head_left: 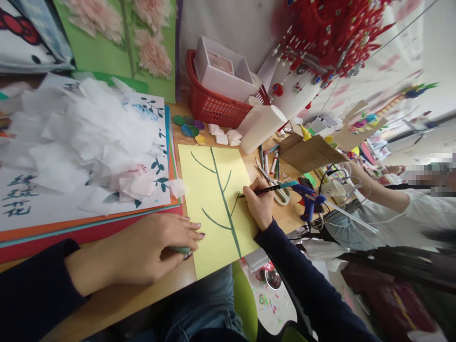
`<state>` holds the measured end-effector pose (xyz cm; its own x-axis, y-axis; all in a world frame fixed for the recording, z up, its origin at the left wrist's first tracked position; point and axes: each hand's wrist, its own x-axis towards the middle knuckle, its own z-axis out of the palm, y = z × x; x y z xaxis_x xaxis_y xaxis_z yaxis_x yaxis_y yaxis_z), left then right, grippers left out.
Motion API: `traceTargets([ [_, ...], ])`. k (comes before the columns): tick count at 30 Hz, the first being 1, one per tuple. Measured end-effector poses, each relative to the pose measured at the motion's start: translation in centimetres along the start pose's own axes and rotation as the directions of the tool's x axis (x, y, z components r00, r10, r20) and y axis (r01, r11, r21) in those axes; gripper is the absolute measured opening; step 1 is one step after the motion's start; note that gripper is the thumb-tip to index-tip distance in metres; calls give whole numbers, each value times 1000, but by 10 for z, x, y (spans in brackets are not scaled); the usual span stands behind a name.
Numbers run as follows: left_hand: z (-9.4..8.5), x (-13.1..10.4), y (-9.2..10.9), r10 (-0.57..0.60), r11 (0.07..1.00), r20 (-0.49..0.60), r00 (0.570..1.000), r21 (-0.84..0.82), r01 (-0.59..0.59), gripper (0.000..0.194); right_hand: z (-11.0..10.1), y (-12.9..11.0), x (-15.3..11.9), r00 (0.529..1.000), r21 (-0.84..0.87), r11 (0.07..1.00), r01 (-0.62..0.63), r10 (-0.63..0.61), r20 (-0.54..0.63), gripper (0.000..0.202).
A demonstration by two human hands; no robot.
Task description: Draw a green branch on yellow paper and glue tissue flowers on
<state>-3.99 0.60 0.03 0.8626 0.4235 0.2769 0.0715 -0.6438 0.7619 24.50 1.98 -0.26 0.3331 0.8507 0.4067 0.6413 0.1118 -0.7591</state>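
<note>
My right hand (pixel 261 202) is closed round a dark marker (pixel 269 189) with pale dots and a teal end. Its tip touches a yellow sheet of paper (pixel 192 190) at the end of a short green branch line. On the sheet a long green stem line (pixel 221 187) runs from top to bottom, with several thin branches off it. My left hand (pixel 160 247) rests palm down over the sheet's left edge, fingertips on the paper. Its fingers curl over a small green object (pixel 180 249), mostly hidden beneath them.
White paper petals (pixel 81 128) are heaped on stacked sheets at left. Behind the yellow paper are a red basket (pixel 221 111), coloured discs (pixel 190 130) and a white roll (pixel 261 126). Scissors (pixel 284 194) and a blue glue gun (pixel 308 202) lie right. Another person's arm (pixel 377 190) is beyond.
</note>
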Motion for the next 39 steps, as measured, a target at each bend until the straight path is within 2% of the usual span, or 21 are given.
traceTargets([
  [6,0,-1,0,-14,1000,-3,1000,4,14,38,-1,-2,-9,995,71,996,-51,45,89,24],
  [14,-2,0,1,-5,1000,5,1000,16,5,36,0,-1,-3,999,-17,1000,25,-26,-29,27],
  [39,0,0,1,2,998,-2,1000,62,-2,36,-4,-11,-24,993,67,995,-73,66,95,25],
])
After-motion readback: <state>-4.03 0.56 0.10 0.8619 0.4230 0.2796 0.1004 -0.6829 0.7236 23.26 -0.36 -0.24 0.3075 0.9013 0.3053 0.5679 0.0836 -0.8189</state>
